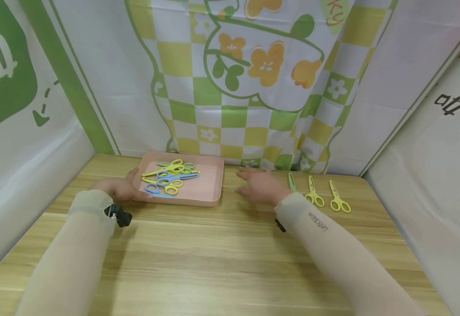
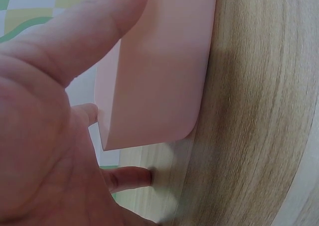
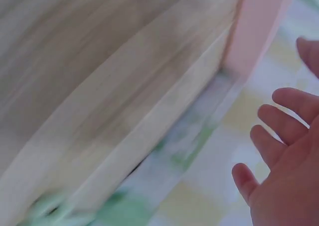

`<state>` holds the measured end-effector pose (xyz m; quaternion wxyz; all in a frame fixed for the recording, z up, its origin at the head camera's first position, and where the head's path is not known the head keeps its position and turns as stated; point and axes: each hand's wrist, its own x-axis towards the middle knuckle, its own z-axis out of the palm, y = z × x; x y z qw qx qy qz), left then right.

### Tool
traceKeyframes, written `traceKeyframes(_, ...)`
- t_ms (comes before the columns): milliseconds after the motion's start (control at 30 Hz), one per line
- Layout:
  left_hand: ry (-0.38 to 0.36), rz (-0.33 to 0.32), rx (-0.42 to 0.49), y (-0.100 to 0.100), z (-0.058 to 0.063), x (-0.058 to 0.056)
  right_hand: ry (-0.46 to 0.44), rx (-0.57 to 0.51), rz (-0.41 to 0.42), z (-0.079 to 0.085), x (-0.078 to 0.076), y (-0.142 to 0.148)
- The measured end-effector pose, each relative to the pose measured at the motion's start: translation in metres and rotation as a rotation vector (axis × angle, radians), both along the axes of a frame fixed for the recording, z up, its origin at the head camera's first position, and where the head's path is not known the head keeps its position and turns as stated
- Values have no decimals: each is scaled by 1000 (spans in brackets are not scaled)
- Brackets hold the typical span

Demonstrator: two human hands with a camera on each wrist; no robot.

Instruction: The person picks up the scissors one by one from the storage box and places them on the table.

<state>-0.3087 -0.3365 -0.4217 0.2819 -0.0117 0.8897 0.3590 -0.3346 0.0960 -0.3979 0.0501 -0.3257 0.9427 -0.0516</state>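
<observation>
A pink tray (image 1: 202,180) stands at the back left of the table, holding a pile of several scissors (image 1: 170,177) with yellow, green and blue handles. My left hand (image 1: 121,189) rests at the tray's left end. Its thumb (image 2: 94,32) lies along the tray's wall while the other fingers spread around the corner, one fingertip reaching the tabletop. To the right of the tray, my right hand (image 1: 262,186) hovers with fingers spread and nothing held. Green scissors (image 1: 291,181) lie partly hidden behind the right hand.
Two yellow scissors, one nearer (image 1: 313,192) and one farther right (image 1: 338,197), lie on the wooden table (image 1: 198,263). A checked cloth (image 1: 253,118) hangs along the back edge. White printed walls (image 1: 443,175) close in both sides.
</observation>
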Motion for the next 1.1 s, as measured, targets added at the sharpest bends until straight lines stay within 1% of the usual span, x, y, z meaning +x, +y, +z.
traceKeyframes(67, 4, -5, -12, -2, -3, -2, -27, 18, 68, 2, 8, -28)
traceKeyframes(133, 5, -2, -20, -4, -8, -6, -36, 53, 136, 2, 15, -54)
traceKeyframes(233, 5, -17, -10, -6, -12, -11, -40, 111, 216, -1, 26, -85)
traceKeyframes(333, 15, -29, -25, -2, -8, -9, -52, 163, 258, -5, 33, -108)
traceKeyframes(433, 37, -49, -39, -2, -7, -7, -77, 192, 246, -7, 39, -127)
traceKeyframes(467, 45, -65, -47, -1, -6, -7, -84, 196, 240, -8, 41, -132)
traceKeyframes(500, 50, -67, -54, -4, -9, -9, -87, 198, 229, -9, 42, -137)
traceKeyframes(667, 48, -71, -59, -8, -11, -10, -94, 224, 194, -14, 45, -157)
traceKeyframes(700, 42, -58, -52, -8, -12, -10, -91, 239, 188, -15, 45, -159)
traceKeyframes(800, 43, -64, -55, -9, -11, -10, -79, 266, 185, -17, 46, -164)
traceKeyframes(933, 48, -61, -82, -9, -10, -8, -82, 255, 180, -19, 43, -168)
traceKeyframes(1033, 48, -53, -84, -9, -8, -6, -86, 259, 167, -20, 40, -169)
traceKeyframes(1100, 59, -66, -99, -9, -7, -4, -63, 261, 165, -19, 38, -170)
